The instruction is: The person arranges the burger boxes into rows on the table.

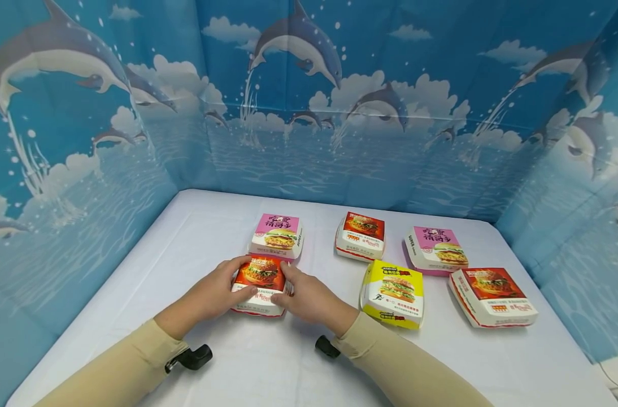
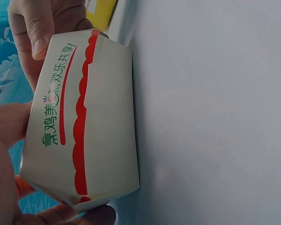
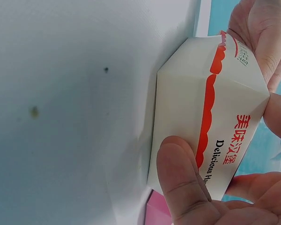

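Observation:
A red-and-white burger box sits on the white-covered table, with a burger picture on its lid. My left hand grips its left side, thumb on the near part of the lid. From the right, my right hand holds the opposite side. In the left wrist view the white box wall has a red scalloped stripe and green lettering. Fingers of the right hand lie along the side wall in the right wrist view. Directly behind stands a pink-and-white burger box, close against the held one.
To the right are a yellow burger box, a second pink box and two more red-and-white boxes, one farther back and one at far right. Dolphin-printed curtains enclose the table at the back and sides.

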`<state>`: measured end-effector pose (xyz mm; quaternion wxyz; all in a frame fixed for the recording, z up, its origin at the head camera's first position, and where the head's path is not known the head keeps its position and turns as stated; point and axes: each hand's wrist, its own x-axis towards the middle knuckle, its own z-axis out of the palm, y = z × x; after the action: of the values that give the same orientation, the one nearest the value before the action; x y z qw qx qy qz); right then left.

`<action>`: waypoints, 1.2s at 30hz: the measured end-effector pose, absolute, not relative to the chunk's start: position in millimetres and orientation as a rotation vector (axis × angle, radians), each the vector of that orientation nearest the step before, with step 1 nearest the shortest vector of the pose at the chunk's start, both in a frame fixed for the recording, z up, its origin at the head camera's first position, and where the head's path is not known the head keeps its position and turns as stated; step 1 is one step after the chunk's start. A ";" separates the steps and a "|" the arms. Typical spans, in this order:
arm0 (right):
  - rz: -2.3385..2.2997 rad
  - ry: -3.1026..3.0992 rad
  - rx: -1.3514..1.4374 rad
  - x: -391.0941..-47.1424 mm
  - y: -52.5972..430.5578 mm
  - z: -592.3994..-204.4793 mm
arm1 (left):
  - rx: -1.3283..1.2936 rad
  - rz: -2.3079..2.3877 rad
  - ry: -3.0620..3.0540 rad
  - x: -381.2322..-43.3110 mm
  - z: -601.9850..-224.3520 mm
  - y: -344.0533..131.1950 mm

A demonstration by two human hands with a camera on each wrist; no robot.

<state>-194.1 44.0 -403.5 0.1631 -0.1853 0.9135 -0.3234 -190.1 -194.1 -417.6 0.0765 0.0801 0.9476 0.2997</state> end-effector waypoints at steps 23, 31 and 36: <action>-0.926 2.616 -0.507 -195.1 44.3 -408.1 | 0.280 0.847 2.860 -189.1 -417.7 -195.7; -0.933 2.621 -0.514 -194.3 44.4 -407.2 | 0.282 0.858 2.854 -187.5 -416.6 -195.5; -0.935 2.624 -0.510 -194.5 44.5 -407.1 | 0.288 0.860 2.856 -187.4 -416.2 -195.4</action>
<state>-194.5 44.5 -407.1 0.1543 -0.1780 0.9155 -0.3261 -187.4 -195.4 -416.2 0.0725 0.0957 0.9506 0.2862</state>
